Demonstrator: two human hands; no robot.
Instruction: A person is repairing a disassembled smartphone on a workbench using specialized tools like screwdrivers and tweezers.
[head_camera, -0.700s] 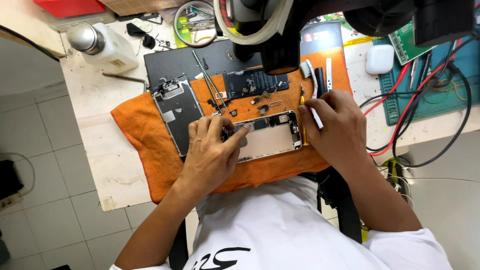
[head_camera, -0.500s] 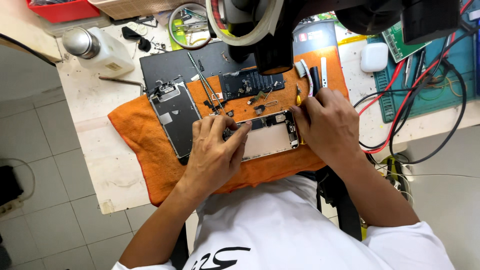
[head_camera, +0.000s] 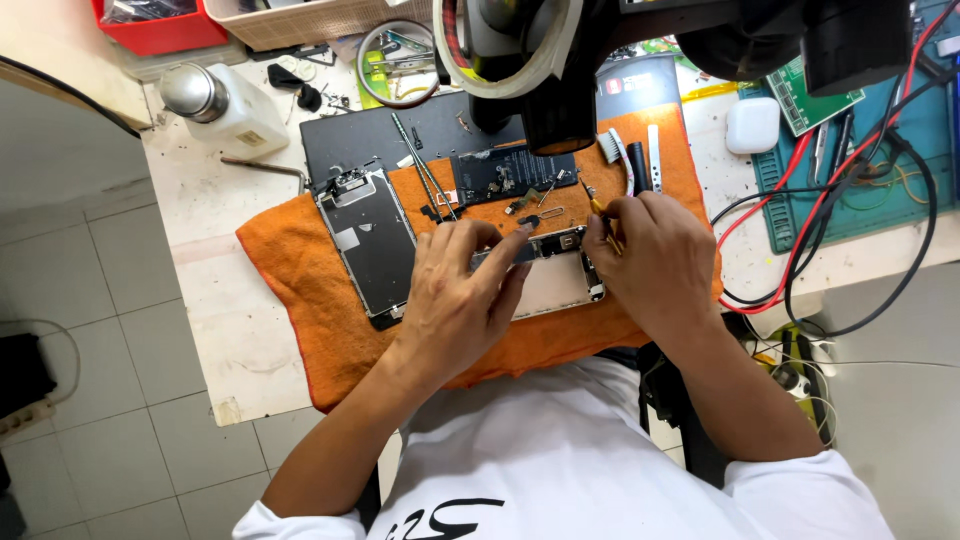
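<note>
An opened phone body (head_camera: 556, 280) lies on an orange towel (head_camera: 300, 280) at the bench's front. My left hand (head_camera: 455, 295) rests on its left half, fingers pressed down and holding it steady. My right hand (head_camera: 655, 255) sits at the phone's upper right corner, pinching a thin yellow-handled tool (head_camera: 600, 215) with its tip toward the phone. The detached screen panel (head_camera: 370, 245) lies face down to the left. A dark battery (head_camera: 510, 175) lies just beyond the phone with small parts around it.
A white bottle (head_camera: 220, 105) stands at the back left. A roll of tape (head_camera: 395, 60), a red bin (head_camera: 160, 20) and a beige basket sit at the back. Red and black cables (head_camera: 820, 210) cross a green mat (head_camera: 860, 190) at right. A dark microscope head (head_camera: 560, 60) overhangs.
My right hand has shifted slightly up and left toward the phone's top right corner. The view has tilted a little; my left hand stays on the phone.
</note>
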